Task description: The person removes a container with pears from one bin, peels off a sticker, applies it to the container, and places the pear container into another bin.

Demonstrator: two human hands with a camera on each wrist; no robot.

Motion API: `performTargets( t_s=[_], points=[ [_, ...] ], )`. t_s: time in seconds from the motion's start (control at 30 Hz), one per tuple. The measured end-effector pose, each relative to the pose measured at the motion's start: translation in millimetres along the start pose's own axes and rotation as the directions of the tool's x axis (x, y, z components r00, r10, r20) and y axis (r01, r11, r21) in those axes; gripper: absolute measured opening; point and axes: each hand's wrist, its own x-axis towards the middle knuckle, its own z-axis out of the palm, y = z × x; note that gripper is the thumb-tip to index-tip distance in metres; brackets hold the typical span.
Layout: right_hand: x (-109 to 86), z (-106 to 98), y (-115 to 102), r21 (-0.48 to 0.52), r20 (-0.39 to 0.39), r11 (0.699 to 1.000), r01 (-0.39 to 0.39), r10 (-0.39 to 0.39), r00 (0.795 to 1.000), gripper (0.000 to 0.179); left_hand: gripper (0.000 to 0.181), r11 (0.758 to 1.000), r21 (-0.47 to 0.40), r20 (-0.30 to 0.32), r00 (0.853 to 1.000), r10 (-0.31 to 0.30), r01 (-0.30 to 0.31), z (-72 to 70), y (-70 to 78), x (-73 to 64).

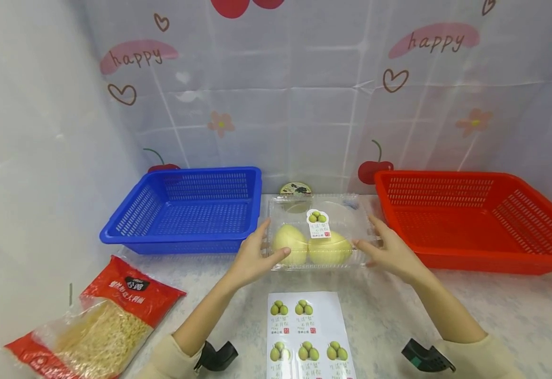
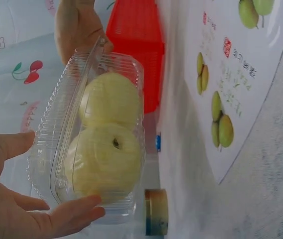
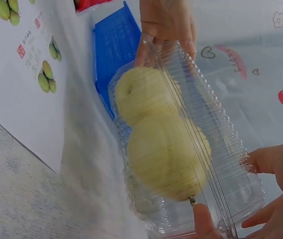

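A clear plastic clamshell box (image 1: 351,221) with its lid down is held between my two hands, apparently raised off the table. Two pale yellow-green pears (image 1: 330,251) lie inside it. On the lid is a white fruit-print sticker (image 1: 320,230). My left hand (image 1: 254,258) grips the box's left end, thumb at the near side. At the opposite end, my right hand (image 1: 394,252) holds it with thumb and fingers; in the right wrist view a fingertip (image 3: 204,221) presses near a pear's stem. A sheet of matching stickers (image 1: 309,337) lies nearer me, one place on it bare.
A blue plastic basket (image 1: 195,246) stands at the back left, a red one (image 1: 489,263) at the back right. Behind the box is a round tin (image 1: 295,188). A red-and-clear bag of pasta (image 1: 110,321) lies at the front left. A printed curtain (image 1: 285,105) hangs behind.
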Motion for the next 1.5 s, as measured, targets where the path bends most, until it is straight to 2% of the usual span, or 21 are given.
performTargets(
  t_s=[0.13,0.37,0.6,0.7,1.03,1.17,1.3,1.5],
  points=[
    [-3.1,-9.5,-4.2,-0.023,0.001,0.999,0.044,-0.044,0.999,0.082,0.081,0.999,-0.011,0.007,0.999,0.034,-0.034,-6.3,10.8,-2.1],
    [-5.9,-25.6,-14.9,-0.107,-0.027,0.992,0.069,-0.072,0.997,0.080,0.082,0.995,-0.082,0.013,0.998,0.057,-0.056,-10.7,22.6,1.8],
    [-5.9,-38.9,-18.4,-0.092,-0.052,0.992,0.080,-0.085,0.995,0.080,0.080,0.993,-0.110,-0.016,0.999,0.049,-0.050,-9.7,26.9,10.7],
    [-6.0,-44.3,-18.0,-0.067,-0.066,0.994,0.086,-0.091,0.994,0.078,0.079,0.990,-0.132,-0.045,0.998,0.037,-0.043,-7.1,29.4,14.8],
    [-6.9,-63.7,-17.1,-0.030,-0.134,0.995,0.095,-0.099,0.986,0.073,0.078,0.977,-0.198,-0.133,0.989,0.059,-0.084,5.3,36.3,28.5],
    [-6.2,-70.6,-16.7,-0.039,-0.151,0.995,0.089,-0.094,0.984,0.072,0.078,0.972,-0.223,-0.143,0.989,0.040,-0.072,9.8,39.9,33.9],
    [-5.7,-77.4,-15.9,-0.063,-0.166,0.996,0.069,-0.079,0.983,0.072,0.077,0.968,-0.234,-0.150,0.987,0.055,-0.089,14.7,42.4,39.9],
    [-4.3,-87.6,-12.6,-0.063,-0.188,0.996,0.063,-0.074,0.979,0.072,0.073,0.943,-0.311,-0.194,0.979,0.062,-0.121,24.8,46.5,49.3]
  ],
)
